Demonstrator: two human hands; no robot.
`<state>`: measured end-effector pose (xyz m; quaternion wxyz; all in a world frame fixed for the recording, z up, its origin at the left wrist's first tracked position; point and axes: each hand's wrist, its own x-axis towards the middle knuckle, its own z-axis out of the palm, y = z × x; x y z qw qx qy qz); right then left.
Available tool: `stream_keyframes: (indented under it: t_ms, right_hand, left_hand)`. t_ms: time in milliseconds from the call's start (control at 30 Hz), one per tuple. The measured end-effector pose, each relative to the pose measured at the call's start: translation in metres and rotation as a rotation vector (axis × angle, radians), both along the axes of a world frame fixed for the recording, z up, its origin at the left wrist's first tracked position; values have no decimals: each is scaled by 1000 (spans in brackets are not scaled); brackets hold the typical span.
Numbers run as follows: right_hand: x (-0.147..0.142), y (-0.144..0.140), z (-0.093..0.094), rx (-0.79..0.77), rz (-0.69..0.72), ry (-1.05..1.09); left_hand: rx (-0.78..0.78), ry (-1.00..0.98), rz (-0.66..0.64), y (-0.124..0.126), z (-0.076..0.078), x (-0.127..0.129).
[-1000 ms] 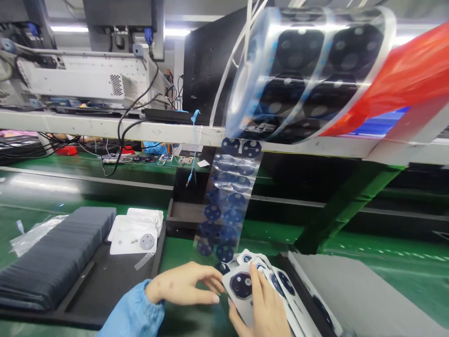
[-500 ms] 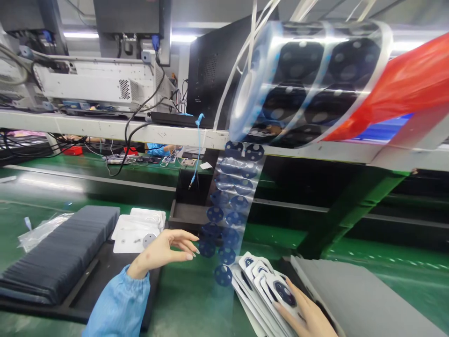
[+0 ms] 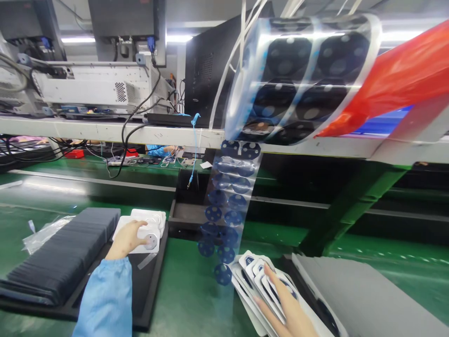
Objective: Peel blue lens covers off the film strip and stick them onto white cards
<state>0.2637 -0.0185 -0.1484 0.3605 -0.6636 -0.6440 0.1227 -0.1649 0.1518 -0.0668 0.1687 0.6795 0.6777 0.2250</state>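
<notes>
Reaching across a green bench (image 3: 189,299), a worker in a blue sleeve (image 3: 105,299) lays the left hand (image 3: 126,239) on the top white card (image 3: 142,238) of a small pile sitting in a black tray (image 3: 147,290); the fingers curl loosely over the card, touching it, though whether they have gripped it cannot be told. A round grey part (image 3: 151,242) shows on that card, just beside the fingertips. The right hand (image 3: 286,306) rests flat, fingers spread, on a fan of white cards (image 3: 256,274) that already carry dark round lens stickers, lying at the lower middle of the bench against a grey tray (image 3: 358,299).

Between the two hands hangs a clear film strip (image 3: 228,206) studded with blue discs, fed down from a big roll (image 3: 298,79) overhead beside a red sheet (image 3: 393,79). A row of dark slabs (image 3: 59,252) fills the left of the black tray.

Judging by the scene, the work looks well under way but far from over: a dozen or so cards appear stickered and fanned out, a few untreated cards wait in the pile, and the roll holds plenty of discs yet to peel. The card under the left hand has not left its pile.
</notes>
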Motion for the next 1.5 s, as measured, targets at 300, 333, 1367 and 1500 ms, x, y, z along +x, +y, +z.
stream_keyframes:
  t_ms: [300,333,1367,1500]
  right_hand:
    - [-51,16,39,-34,151,151]
    - [-51,19,42,-25,170,131]
    - [-90,30,119,699,209,-314]
    - [-87,9,127,718,169,-473]
  left_hand:
    - [-7,271,39,16,-34,-4]
    - [1,257,45,17,-32,-5]
    - [-545,-1147,-326,-64,55,107]
    - [-545,-1177,-288,-61,52,111]
